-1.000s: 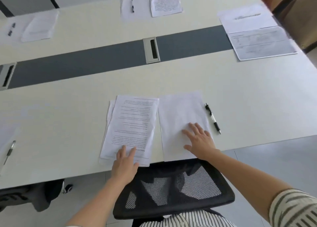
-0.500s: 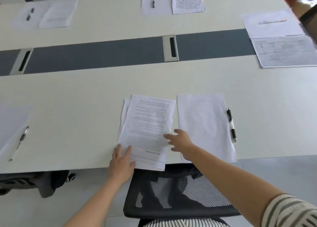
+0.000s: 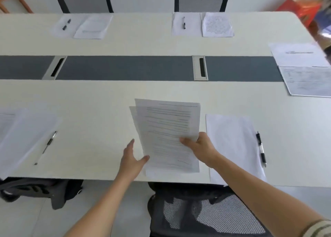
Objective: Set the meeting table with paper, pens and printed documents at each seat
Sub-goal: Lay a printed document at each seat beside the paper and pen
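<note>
1. With the right hand (image 3: 198, 145), pinching the printed document (image 3: 168, 129) at its right long edge, thumb on top, fingers curled beneath.
2. With the left hand (image 3: 131, 158), reaching in open at the document's left long edge, fingers straight, thumb tip at the paper; touching or just short of it, impossible to tell.
3. Holding the document over the near edge of the surface (image 3: 107, 100), in front of the chair (image 3: 206, 213), long axis running from near edge toward far edge and leaning a little left at the far end; far end apparently lifting clear, near end staying low by the edge.
4. Showing a second sheet peeking out from under the top one along the left side, so probably needing squaring.
5. Lying just right of the right hand: blank paper (image 3: 231, 140), long axis the same way, near end reaching the near edge, with a pen (image 3: 261, 148) along its right edge.
6. Judging the coming move: laying the document down parallel to the blank paper, just left of it, not overlapping. Carrying with the right hand; steadying with the left, being nearer the loose left edge.
</note>
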### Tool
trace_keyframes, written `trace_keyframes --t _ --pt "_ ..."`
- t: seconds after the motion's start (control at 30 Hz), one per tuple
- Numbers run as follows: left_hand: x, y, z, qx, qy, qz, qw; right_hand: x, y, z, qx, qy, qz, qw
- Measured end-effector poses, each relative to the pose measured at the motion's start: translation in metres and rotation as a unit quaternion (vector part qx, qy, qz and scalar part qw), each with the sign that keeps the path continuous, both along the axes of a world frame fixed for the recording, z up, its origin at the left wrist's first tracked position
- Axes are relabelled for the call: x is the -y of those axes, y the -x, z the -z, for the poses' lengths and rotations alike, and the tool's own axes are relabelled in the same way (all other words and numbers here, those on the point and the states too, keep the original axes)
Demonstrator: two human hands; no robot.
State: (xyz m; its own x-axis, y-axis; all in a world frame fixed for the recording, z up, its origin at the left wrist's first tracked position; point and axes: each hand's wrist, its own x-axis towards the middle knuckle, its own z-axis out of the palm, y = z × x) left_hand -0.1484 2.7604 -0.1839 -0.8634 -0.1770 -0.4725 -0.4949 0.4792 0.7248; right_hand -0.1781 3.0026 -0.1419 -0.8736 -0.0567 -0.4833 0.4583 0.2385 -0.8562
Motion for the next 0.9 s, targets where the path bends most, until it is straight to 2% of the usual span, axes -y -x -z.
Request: trace_keyframes --t 0.07,0.13,0.23,0.37,0.5,0.6,0.77,0.9 --pt "0.01 0.03 -0.033 -0.036 -0.087 -0.041 0.995 -0.001 -0.001 -0.025 -0.054 0.015 -0.001 0.998" --pt "0.016 0.051 -0.061 -0.068 -0.147 -0.035 0.986 -0.002 -0.002 -0.042 -0.091 0.032 0.0 0.995" --pt "0.014 0.06 -0.082 -0.107 -0.182 -0.003 0.977 -0.003 -0.002 -0.044 -0.108 0.03 0.011 0.994" --pt "0.003 0.05 -0.069 -0.089 -0.129 0.026 0.987 -0.006 -0.004 -0.015 -0.069 -0.003 0.036 0.997" --pt "-0.001 0.038 -0.044 -0.046 -0.075 0.053 0.995 -0.009 -0.014 0.017 -0.02 -0.038 0.014 0.999" --pt "-0.002 0.038 -0.042 -0.065 -0.049 0.06 0.995 -0.01 -0.017 0.031 -0.006 -0.072 0.03 0.997" --pt "0.002 0.046 -0.037 -0.062 -0.029 0.046 0.997 -0.01 -0.009 0.033 0.001 -0.103 0.089 0.991" --pt "0.007 0.03 -0.023 -0.023 0.052 0.019 0.998 -0.008 0.001 0.056 0.078 -0.132 0.059 0.986"
